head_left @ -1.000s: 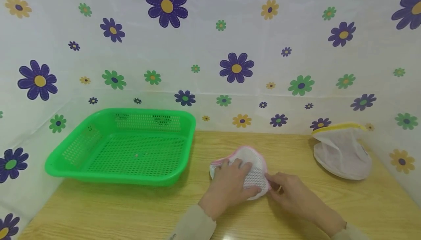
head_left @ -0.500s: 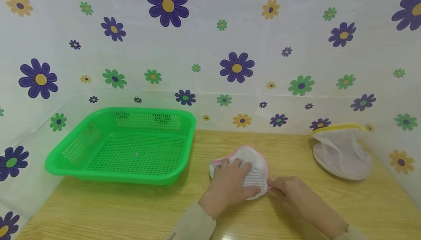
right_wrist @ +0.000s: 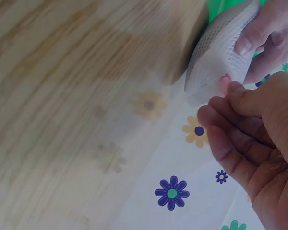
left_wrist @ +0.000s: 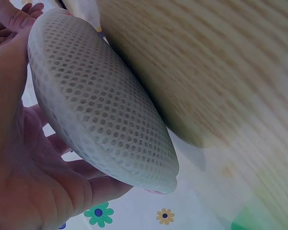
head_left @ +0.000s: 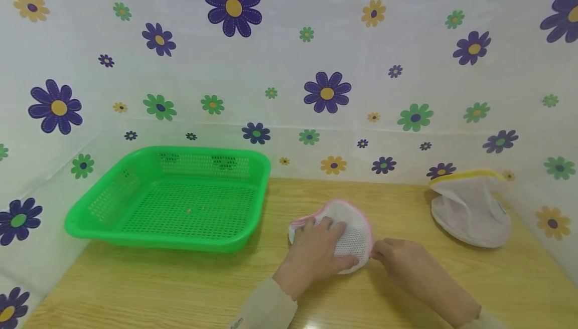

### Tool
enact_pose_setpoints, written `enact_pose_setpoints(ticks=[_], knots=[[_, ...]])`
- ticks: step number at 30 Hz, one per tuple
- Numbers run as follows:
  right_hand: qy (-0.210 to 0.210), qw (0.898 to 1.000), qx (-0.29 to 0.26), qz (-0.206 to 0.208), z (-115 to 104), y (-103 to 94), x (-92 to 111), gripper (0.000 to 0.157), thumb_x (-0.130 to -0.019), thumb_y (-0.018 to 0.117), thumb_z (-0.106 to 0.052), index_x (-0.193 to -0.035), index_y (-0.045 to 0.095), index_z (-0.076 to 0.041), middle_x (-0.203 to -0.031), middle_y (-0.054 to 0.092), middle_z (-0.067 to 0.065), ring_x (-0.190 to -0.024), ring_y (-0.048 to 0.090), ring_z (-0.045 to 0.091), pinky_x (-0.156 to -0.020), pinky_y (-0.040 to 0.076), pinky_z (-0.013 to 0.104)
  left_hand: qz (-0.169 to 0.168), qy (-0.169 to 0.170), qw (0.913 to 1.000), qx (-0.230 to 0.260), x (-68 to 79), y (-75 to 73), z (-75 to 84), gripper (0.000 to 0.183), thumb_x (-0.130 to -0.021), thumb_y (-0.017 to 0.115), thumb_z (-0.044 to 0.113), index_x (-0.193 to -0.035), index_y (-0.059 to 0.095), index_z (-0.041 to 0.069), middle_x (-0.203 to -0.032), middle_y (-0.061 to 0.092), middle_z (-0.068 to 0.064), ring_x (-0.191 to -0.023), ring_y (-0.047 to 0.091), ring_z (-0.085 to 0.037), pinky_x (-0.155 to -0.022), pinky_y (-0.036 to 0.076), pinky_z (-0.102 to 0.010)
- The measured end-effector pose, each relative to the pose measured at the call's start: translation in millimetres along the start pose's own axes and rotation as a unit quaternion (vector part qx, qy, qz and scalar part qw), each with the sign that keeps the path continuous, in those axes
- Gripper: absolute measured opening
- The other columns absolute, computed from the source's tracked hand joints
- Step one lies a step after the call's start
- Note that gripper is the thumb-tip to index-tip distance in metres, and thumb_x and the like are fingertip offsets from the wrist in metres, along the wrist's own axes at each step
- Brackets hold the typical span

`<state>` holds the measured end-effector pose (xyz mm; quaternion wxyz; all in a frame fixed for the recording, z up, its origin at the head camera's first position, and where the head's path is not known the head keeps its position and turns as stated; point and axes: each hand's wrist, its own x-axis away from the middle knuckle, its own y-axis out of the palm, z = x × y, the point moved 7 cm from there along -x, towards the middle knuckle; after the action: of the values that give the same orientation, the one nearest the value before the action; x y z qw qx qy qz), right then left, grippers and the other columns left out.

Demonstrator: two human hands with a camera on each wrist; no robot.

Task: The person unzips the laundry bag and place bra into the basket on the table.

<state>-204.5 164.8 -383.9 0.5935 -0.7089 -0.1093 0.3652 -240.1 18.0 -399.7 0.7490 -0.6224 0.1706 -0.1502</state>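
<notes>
A white mesh laundry bag [head_left: 354, 236] with pink trim rests on the table, puffed out and rounded. My left hand [head_left: 313, 254] holds it from above, fingers spread over the mesh and thumb along its near side. At the bag's right edge, my right hand [head_left: 406, 266] pinches a small pink tab [right_wrist: 224, 83] between thumb and forefinger, its other fingers curled. The tab is mostly hidden by the fingertips. In the left wrist view, the bag's mesh side [left_wrist: 103, 103] bulges beside the left palm.
Left of the bag stands a green plastic basket [head_left: 226, 242] with perforated sides. A second whitish mesh bag [head_left: 471, 213] with a yellow edge slumps at the table's far right. Flower-printed white sheeting [head_left: 280, 58] encloses the wooden table [head_left: 180, 289].
My right hand has shifted slightly along the bag's right edge, and that edge now bulges further right in a smoother curve. The left hand stays in place on the bag.
</notes>
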Motion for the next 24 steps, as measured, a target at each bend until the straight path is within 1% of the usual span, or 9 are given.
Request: enact_pose_setpoints(ticks=[2,4,8,11,14,20,24], knots=[[-0.004,1.000,-0.003,0.015,1.6,-1.0,1.2,0.011,-0.085,0.079,-0.010,-0.088,0.070,-0.016,-0.072,0.066,-0.008,-0.064,0.064,0.008,-0.059,0.052,0.024,-0.001,-0.002,1.0000,0.000,-0.3,-0.4,-0.2,0.067,-0.090,0.062,0.067,-0.140,0.057,0.023,-0.137,0.062,-0.005,-0.119,0.060,-0.033,-0.095,0.053,-0.053],[-0.013,0.999,-0.004,0.045,2.9,-3.4,2.4,0.015,-0.083,0.081,-0.008,-0.086,0.069,-0.016,-0.072,0.065,-0.009,-0.063,0.062,0.007,-0.058,0.052,0.022,-0.001,-0.004,1.0000,0.003,-0.5,-1.2,-0.8,0.066,-0.090,0.063,0.066,-0.140,0.057,0.023,-0.137,0.063,-0.005,-0.119,0.060,-0.034,-0.094,0.053,-0.054],[-0.010,0.997,-0.024,0.073,6.8,-7.7,4.2,0.021,-0.079,0.083,-0.003,-0.086,0.069,-0.016,-0.073,0.066,-0.009,-0.065,0.063,0.005,-0.059,0.052,0.020,-0.004,-0.004,1.0000,0.005,-1.9,-1.4,-0.9,0.067,-0.089,0.064,0.066,-0.141,0.057,0.023,-0.138,0.062,-0.005,-0.120,0.060,-0.035,-0.095,0.053,-0.055],[0.002,0.998,-0.028,0.065,8.9,-8.1,4.9,0.020,-0.081,0.082,-0.002,-0.087,0.070,-0.017,-0.075,0.067,-0.009,-0.066,0.063,0.003,-0.061,0.053,0.020,-0.011,-0.003,0.9999,0.010,-3.1,0.1,-0.7,0.069,-0.089,0.065,0.065,-0.143,0.056,0.023,-0.140,0.061,-0.006,-0.123,0.059,-0.036,-0.097,0.052,-0.056],[0.001,0.997,-0.028,0.071,9.6,-8.7,5.7,0.020,-0.080,0.082,-0.001,-0.087,0.070,-0.016,-0.075,0.067,-0.009,-0.067,0.061,0.001,-0.061,0.053,0.018,-0.014,0.000,0.9999,0.006,-3.5,1.1,0.0,0.069,-0.090,0.064,0.065,-0.144,0.055,0.023,-0.141,0.061,-0.006,-0.124,0.058,-0.036,-0.099,0.052,-0.056],[-0.021,0.994,-0.032,0.102,9.6,-11.4,5.3,0.022,-0.077,0.083,0.000,-0.086,0.070,-0.014,-0.076,0.069,-0.007,-0.067,0.063,0.002,-0.061,0.052,0.015,-0.009,0.007,0.9999,-0.010,-3.0,1.5,1.1,0.068,-0.089,0.064,0.065,-0.143,0.056,0.024,-0.138,0.062,-0.005,-0.123,0.059,-0.033,-0.099,0.052,-0.056],[-0.016,0.995,-0.034,0.098,10.8,-11.3,5.9,0.023,-0.077,0.084,0.000,-0.087,0.070,-0.015,-0.076,0.069,-0.008,-0.067,0.063,0.001,-0.060,0.052,0.015,-0.010,0.008,0.9998,-0.014,-2.2,1.8,1.3,0.068,-0.089,0.065,0.065,-0.143,0.055,0.025,-0.139,0.062,-0.004,-0.126,0.058,-0.034,-0.100,0.052,-0.057]])
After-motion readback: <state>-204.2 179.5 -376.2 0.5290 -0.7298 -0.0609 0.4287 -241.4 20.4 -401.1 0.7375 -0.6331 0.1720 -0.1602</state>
